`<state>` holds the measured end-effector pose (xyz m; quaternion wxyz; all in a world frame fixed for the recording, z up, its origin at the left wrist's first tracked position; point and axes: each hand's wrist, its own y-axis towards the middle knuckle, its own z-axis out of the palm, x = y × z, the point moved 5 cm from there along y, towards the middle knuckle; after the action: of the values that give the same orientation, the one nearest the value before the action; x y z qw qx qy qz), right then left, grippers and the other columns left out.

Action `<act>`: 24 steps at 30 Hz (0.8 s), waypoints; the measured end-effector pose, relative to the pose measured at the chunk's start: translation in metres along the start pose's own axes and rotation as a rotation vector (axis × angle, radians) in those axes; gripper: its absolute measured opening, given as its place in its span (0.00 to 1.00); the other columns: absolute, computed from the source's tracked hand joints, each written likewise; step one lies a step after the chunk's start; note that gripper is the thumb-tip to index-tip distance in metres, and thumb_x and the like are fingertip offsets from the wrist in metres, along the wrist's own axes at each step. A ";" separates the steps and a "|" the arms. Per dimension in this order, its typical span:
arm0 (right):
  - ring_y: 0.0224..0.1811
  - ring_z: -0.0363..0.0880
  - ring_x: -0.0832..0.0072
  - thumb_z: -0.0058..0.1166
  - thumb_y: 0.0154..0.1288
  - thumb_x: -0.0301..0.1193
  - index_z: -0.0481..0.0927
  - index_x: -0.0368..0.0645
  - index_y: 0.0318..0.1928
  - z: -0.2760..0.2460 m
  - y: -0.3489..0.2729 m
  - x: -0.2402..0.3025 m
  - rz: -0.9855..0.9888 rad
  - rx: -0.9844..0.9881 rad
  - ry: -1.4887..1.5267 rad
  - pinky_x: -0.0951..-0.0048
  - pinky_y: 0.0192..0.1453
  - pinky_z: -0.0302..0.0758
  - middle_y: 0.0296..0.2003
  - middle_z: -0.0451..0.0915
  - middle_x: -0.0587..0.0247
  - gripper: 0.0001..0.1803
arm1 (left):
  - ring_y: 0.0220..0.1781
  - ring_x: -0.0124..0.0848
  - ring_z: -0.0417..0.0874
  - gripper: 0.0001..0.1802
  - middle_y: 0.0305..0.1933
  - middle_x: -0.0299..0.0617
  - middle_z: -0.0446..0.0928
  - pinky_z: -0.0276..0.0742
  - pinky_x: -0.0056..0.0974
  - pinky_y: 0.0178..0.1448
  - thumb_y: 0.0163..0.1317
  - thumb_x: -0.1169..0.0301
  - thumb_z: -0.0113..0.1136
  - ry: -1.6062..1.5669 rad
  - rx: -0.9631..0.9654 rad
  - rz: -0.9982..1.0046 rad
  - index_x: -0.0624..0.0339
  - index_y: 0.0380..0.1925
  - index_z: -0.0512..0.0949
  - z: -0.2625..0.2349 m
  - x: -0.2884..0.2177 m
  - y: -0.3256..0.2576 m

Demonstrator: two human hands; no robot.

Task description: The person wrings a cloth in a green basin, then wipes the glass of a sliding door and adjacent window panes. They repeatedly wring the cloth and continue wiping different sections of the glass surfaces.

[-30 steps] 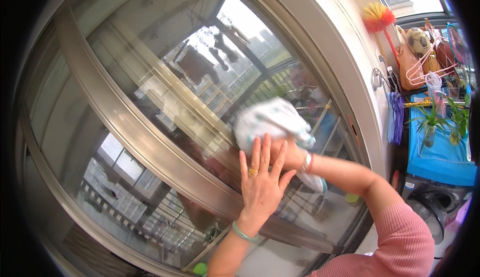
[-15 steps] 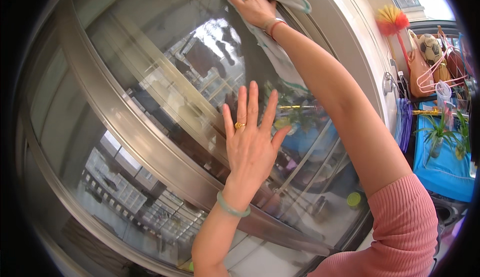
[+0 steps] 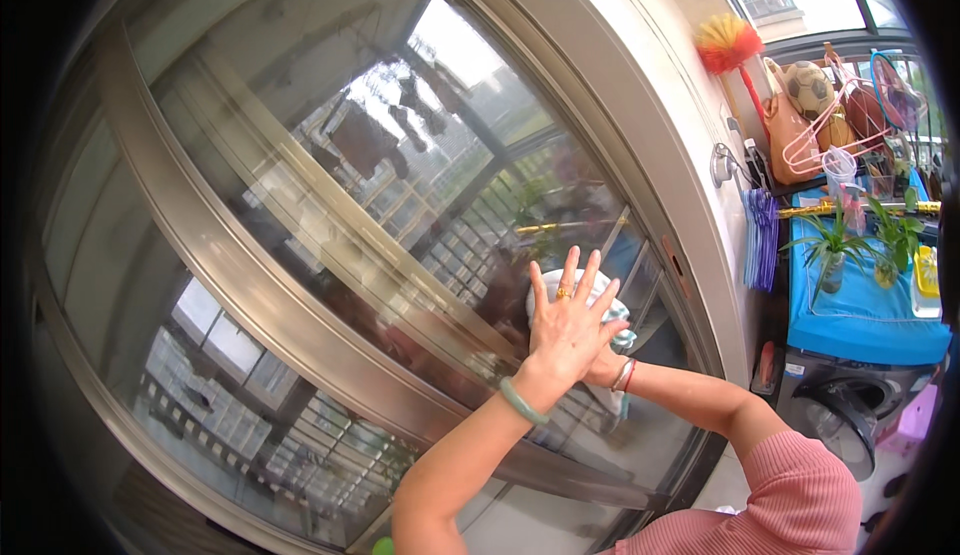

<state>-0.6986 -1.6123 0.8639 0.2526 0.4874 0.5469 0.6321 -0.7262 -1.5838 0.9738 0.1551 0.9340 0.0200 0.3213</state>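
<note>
A large sliding glass door (image 3: 300, 155) in a metal frame fills the left and middle of the head view, with reflections of railings and hanging laundry. My left hand (image 3: 568, 333), with a gold ring and a green bangle at the wrist, is open, fingers spread in front of the pane. Just behind it, my right hand (image 3: 604, 367) is on a white cloth (image 3: 612, 313) with green edging against the glass. Most of that hand's fingers are hidden by my left hand. Whether my left palm touches the glass is hard to tell.
Right of the door frame (image 3: 640, 155) stand a red-and-yellow duster (image 3: 728, 43), a tan bag (image 3: 790, 145), a football (image 3: 808, 87) and pink hangers (image 3: 815, 145). Potted plants (image 3: 832, 255) sit on a blue cover (image 3: 860, 327) over a front-loading washing machine (image 3: 835, 425).
My right hand has swept the cloth down the glass from the upper edge to behind my left hand. My left hand has shifted right and lower, still spread. The view has also moved.
</note>
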 end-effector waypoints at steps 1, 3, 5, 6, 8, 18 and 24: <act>0.62 0.69 0.44 0.60 0.60 0.40 0.72 0.39 0.60 0.002 0.007 0.006 -0.006 0.050 0.069 0.48 0.66 0.66 0.60 0.73 0.42 0.30 | 0.82 0.46 0.44 0.30 0.79 0.44 0.55 0.34 0.77 0.74 0.66 0.41 0.50 0.010 0.023 -0.010 0.38 0.63 0.76 -0.003 0.002 -0.003; 0.64 0.68 0.44 0.60 0.59 0.40 0.72 0.39 0.61 -0.002 0.055 0.011 -0.121 0.180 0.064 0.48 0.67 0.64 0.61 0.72 0.43 0.31 | 0.82 0.46 0.44 0.29 0.79 0.42 0.56 0.33 0.79 0.72 0.66 0.42 0.50 0.060 0.075 -0.043 0.37 0.63 0.76 -0.025 0.010 0.000; 0.65 0.66 0.44 0.61 0.59 0.40 0.72 0.40 0.61 -0.002 0.123 0.035 -0.274 0.288 0.070 0.48 0.69 0.63 0.62 0.71 0.44 0.31 | 0.82 0.46 0.46 0.29 0.78 0.40 0.57 0.33 0.82 0.70 0.68 0.42 0.47 0.259 0.037 -0.103 0.37 0.64 0.75 -0.059 0.042 -0.005; 0.66 0.66 0.44 0.61 0.59 0.40 0.72 0.40 0.61 -0.004 0.158 0.043 -0.320 0.354 0.068 0.48 0.69 0.62 0.63 0.71 0.44 0.32 | 0.80 0.45 0.52 0.25 0.76 0.39 0.61 0.36 0.75 0.75 0.67 0.50 0.52 0.353 -0.054 -0.107 0.38 0.62 0.77 -0.091 0.056 0.001; 0.68 0.64 0.44 0.62 0.58 0.41 0.72 0.40 0.62 -0.002 0.213 0.061 -0.350 0.507 0.073 0.47 0.71 0.60 0.64 0.70 0.45 0.32 | 0.76 0.42 0.60 0.28 0.71 0.42 0.69 0.45 0.64 0.78 0.68 0.48 0.50 0.347 -0.201 -0.152 0.44 0.64 0.74 -0.140 0.095 0.010; 0.77 0.53 0.53 0.69 0.48 0.53 0.71 0.71 0.67 -0.019 0.137 0.070 -0.564 0.066 -0.004 0.40 0.79 0.42 0.74 0.61 0.61 0.43 | 0.63 0.46 0.71 0.21 0.63 0.48 0.70 0.69 0.48 0.63 0.65 0.69 0.60 0.418 -0.226 -0.150 0.52 0.58 0.79 -0.148 0.124 -0.013; 0.75 0.58 0.53 0.64 0.46 0.31 0.80 0.66 0.57 -0.018 0.208 0.084 -0.750 -0.057 0.041 0.39 0.78 0.50 0.67 0.68 0.60 0.33 | 0.75 0.49 0.63 0.26 0.74 0.50 0.61 0.60 0.46 0.76 0.67 0.74 0.55 -0.259 -0.342 -0.337 0.58 0.66 0.70 -0.205 0.139 -0.018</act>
<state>-0.7038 -1.6061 1.0883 0.4689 0.2331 0.6746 0.5203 -0.7396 -1.4913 1.2035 0.3631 0.9110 0.1006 0.1677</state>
